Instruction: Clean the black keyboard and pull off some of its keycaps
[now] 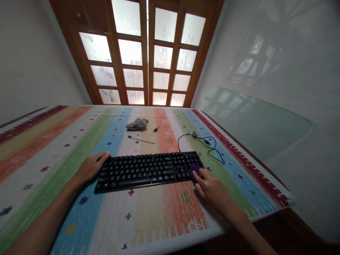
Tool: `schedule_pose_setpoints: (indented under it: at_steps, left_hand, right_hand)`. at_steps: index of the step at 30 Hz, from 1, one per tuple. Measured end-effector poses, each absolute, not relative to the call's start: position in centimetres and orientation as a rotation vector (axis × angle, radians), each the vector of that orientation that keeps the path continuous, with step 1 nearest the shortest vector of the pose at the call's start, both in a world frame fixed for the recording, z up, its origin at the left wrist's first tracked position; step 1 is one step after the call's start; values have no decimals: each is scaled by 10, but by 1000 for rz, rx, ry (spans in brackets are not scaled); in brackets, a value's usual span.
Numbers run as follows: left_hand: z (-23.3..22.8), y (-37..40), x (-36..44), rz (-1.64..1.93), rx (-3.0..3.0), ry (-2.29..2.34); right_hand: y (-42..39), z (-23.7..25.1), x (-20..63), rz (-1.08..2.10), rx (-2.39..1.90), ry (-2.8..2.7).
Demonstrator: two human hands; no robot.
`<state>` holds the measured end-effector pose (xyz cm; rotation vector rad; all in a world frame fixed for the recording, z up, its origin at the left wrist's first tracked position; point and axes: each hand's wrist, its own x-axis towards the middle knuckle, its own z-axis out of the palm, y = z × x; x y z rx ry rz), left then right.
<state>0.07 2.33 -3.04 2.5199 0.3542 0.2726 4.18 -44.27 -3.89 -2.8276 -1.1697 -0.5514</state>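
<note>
Black keyboard (148, 170) lies centre frame on the table (148, 219), over a striped multicolour cloth; left hand (91, 166) rests against its left end, fingers loosely together, gripping nothing; right hand (209, 187) at lower right of centre pinches a small purple object (195, 170) touching the keyboard's right end; black cable (204, 143) coils just beyond; grey crumpled cloth (136, 123) and thin stick (140, 140) lie farther up, mid-frame.
</note>
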Motion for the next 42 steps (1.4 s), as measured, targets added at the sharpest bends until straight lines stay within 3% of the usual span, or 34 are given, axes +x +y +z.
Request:
schedule_pose_setpoints:
  at_steps: [25, 37, 42]
  left_hand:
    - [-33, 24, 1, 291, 2494, 304]
    - [-31, 23, 1, 293, 2517, 308]
    - [-29, 21, 0, 281, 2526, 306]
  right_hand:
    - [-464, -13, 37, -351, -2860, -1098]
    - [-441, 21, 56, -443, -2468, -1097]
    - [-410, 31, 83, -144, -2301, -1083]
